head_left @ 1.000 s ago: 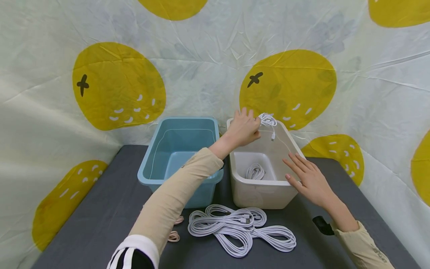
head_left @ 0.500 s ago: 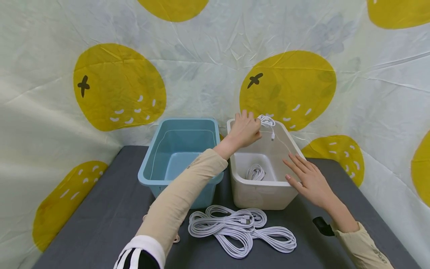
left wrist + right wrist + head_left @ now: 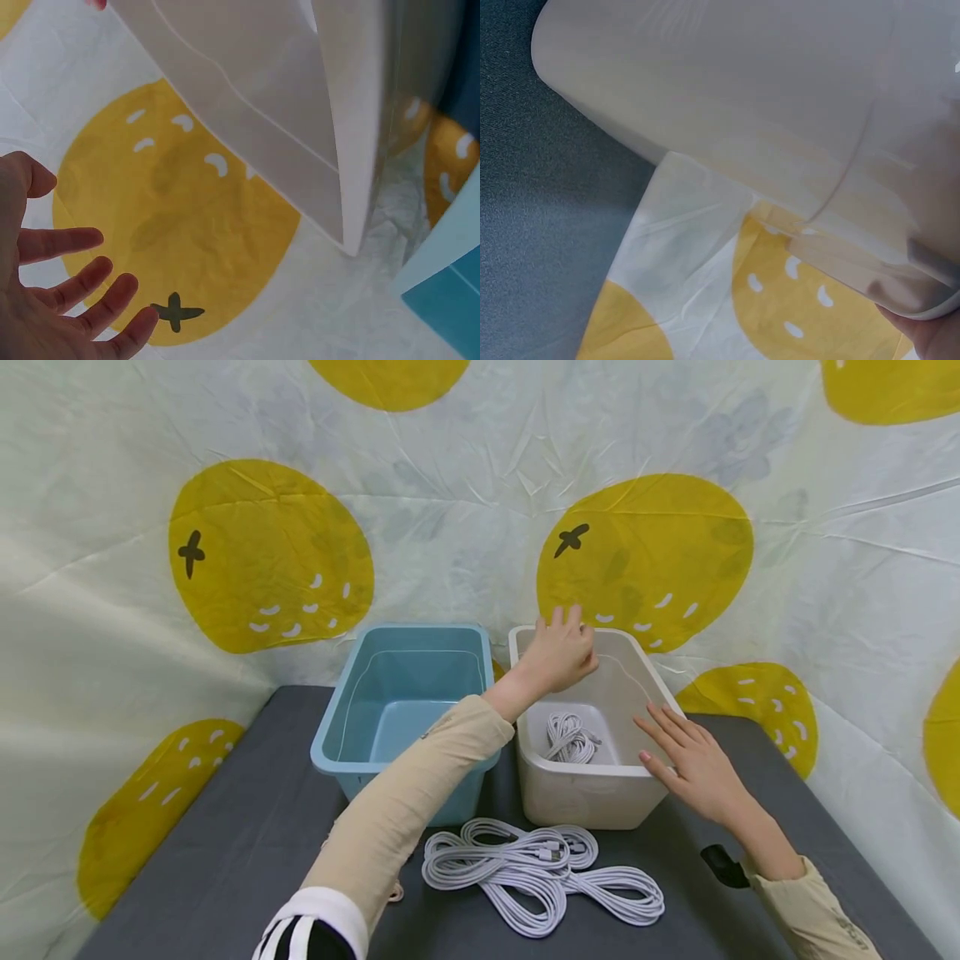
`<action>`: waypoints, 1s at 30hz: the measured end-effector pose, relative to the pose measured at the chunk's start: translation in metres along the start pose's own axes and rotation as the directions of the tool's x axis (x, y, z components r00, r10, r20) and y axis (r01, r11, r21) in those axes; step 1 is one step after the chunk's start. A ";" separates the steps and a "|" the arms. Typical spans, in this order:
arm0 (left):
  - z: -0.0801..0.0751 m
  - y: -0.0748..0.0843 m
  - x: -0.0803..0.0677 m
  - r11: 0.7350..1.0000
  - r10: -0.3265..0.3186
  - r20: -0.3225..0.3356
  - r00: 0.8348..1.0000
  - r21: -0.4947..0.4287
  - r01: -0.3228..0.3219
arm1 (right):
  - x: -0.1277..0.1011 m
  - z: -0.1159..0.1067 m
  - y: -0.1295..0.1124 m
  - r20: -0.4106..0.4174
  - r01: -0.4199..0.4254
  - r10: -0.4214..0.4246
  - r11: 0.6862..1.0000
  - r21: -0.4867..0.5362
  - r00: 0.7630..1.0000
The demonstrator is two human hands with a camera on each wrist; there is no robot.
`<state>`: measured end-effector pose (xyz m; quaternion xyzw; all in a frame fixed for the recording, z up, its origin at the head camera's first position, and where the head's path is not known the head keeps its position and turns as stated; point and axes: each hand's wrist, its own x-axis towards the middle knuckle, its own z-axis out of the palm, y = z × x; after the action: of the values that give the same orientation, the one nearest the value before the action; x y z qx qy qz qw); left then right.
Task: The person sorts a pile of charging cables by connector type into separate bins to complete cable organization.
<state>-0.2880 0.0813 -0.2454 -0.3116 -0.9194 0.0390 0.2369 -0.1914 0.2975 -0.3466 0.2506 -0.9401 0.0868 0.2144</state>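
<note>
My left hand (image 3: 561, 652) is over the far part of the beige bin (image 3: 577, 797). In the left wrist view its fingers (image 3: 82, 289) are spread apart and nothing is between them. White coiled cables (image 3: 572, 739) lie on the bin's floor, one on top of another. My right hand (image 3: 693, 764) rests at the bin's right rim with straight fingers, and part of it shows in the right wrist view by the rim. In front of the bin, several bundled white cables (image 3: 525, 868) lie overlapping on the table. My left forearm hides most of a pinkish cable (image 3: 396, 891).
A light blue bin (image 3: 405, 768) stands directly left of the beige one, with my left sleeve crossing its near right corner. A small black object (image 3: 722, 865) lies by my right wrist on the dark table (image 3: 225, 827). Behind hangs a patterned cloth (image 3: 450, 552).
The white cable that hung from my left hand has dropped into the beige bin, onto the one there. My left hand has let go and shifted slightly right. The right hand stays put.
</note>
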 end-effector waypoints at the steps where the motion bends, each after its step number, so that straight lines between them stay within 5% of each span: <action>1: 0.000 0.000 -0.001 1.000 0.002 -0.004 1.000 0.003 -0.002 | 0.000 0.000 0.000 0.001 0.001 -0.001 1.000 -0.001 1.000; 30: -0.026 -0.013 -0.041 0.989 0.135 -0.089 0.987 0.079 -0.128 | 0.001 0.002 0.002 0.001 -0.009 0.009 1.000 0.002 1.000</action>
<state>-0.2546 0.0446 -0.2360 -0.3641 -0.8826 0.0733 0.2881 -0.1945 0.2982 -0.3483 0.2467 -0.9411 0.0887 0.2134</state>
